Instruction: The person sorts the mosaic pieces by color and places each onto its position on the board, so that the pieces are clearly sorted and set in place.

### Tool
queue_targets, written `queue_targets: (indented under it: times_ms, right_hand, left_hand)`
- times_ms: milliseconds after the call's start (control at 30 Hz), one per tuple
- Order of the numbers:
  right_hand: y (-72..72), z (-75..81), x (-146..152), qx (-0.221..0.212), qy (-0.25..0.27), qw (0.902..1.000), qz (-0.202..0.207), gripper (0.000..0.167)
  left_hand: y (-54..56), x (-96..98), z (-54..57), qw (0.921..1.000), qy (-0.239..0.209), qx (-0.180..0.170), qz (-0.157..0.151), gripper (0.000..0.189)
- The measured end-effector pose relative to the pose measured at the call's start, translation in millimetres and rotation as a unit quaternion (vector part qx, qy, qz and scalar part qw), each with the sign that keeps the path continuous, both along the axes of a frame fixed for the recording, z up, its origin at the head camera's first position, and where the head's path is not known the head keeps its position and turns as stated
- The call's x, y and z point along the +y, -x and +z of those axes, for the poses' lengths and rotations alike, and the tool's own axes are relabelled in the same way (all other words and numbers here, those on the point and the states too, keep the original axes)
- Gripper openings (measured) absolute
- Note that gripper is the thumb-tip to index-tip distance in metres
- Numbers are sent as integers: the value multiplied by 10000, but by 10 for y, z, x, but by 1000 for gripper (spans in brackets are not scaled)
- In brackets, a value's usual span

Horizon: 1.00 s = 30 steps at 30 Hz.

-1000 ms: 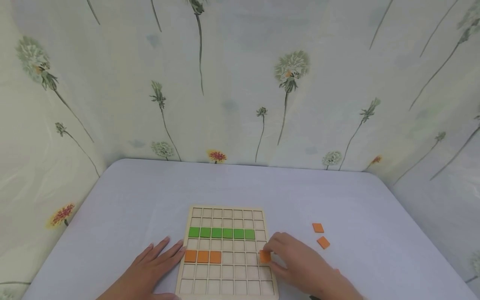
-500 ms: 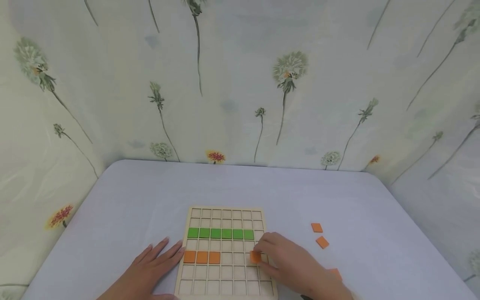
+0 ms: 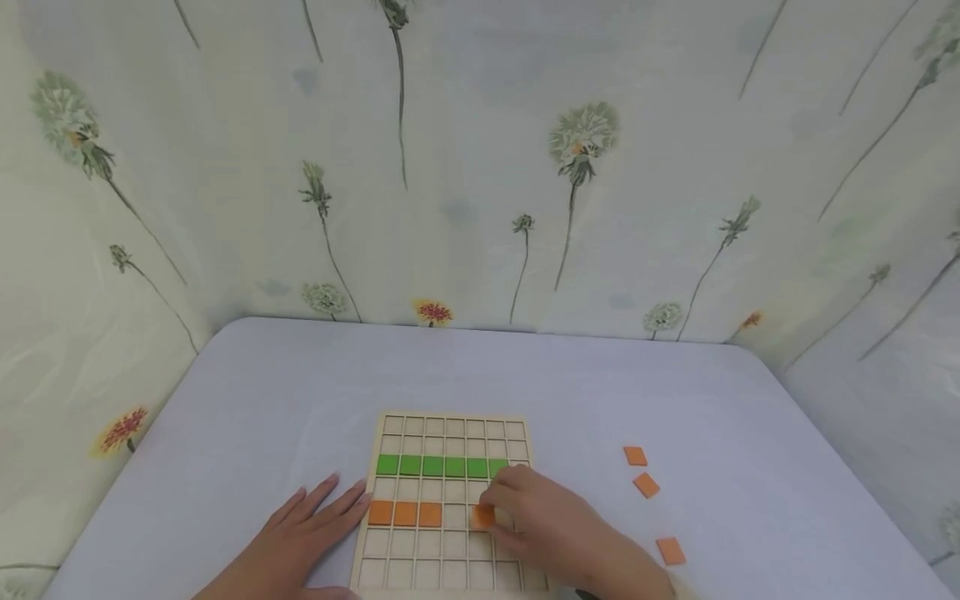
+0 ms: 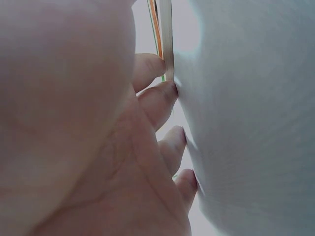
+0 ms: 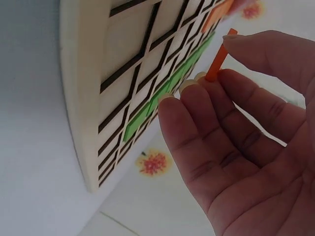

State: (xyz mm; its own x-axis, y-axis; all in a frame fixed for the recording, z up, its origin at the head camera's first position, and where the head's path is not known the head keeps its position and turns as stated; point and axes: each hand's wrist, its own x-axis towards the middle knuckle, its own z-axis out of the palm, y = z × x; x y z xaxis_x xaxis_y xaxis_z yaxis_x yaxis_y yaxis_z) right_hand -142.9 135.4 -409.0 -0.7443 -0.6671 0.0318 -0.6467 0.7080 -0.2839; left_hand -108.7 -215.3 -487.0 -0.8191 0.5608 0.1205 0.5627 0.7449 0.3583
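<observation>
A pale wooden grid board lies on the table. One of its rows bears several green square tiles; a nearer row has three orange square tiles at its left end. My right hand pinches another orange tile between thumb and fingers, over the orange row and right of those three. In the right wrist view this held tile is seen edge-on, tilted, above the board. My left hand lies spread on the table, its fingertips at the board's left edge; the left wrist view shows them by the board's side.
Three loose orange tiles lie right of the board: two farther back, one being this tile, and one nearer tile beside my right forearm. A curtain with printed flowers hangs behind the white-covered table.
My right hand has carried the orange tile leftward along the orange row, from the board's right edge toward the three tiles. The nearer loose tile has come into full view. My left hand stays put.
</observation>
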Motion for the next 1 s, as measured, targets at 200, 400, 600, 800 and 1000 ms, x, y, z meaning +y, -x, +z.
queue_targets:
  times_ms: [200,400,600,800,1000]
  right_hand:
    - [11,-41,-103,258,10,9995,157,14]
    - [35,-78,-188,402,28,9989,250,14]
    - [52,-92,-240,368,-65,9989,287,14]
    - [75,-95,-303,247,-145,9994,201,14]
    - [84,-124,-354,262,-276,9991,175,14]
  left_hand:
    - [-6,-9,2,10000,-23,-59,29,95]
    - [-3,-17,4,9999,-59,-86,-11,96]
    - [15,-27,21,10000,28,6,-95,96]
    - [23,-33,44,9998,198,-45,-85,97]
    - [16,-44,36,9998,127,-130,-72,97]
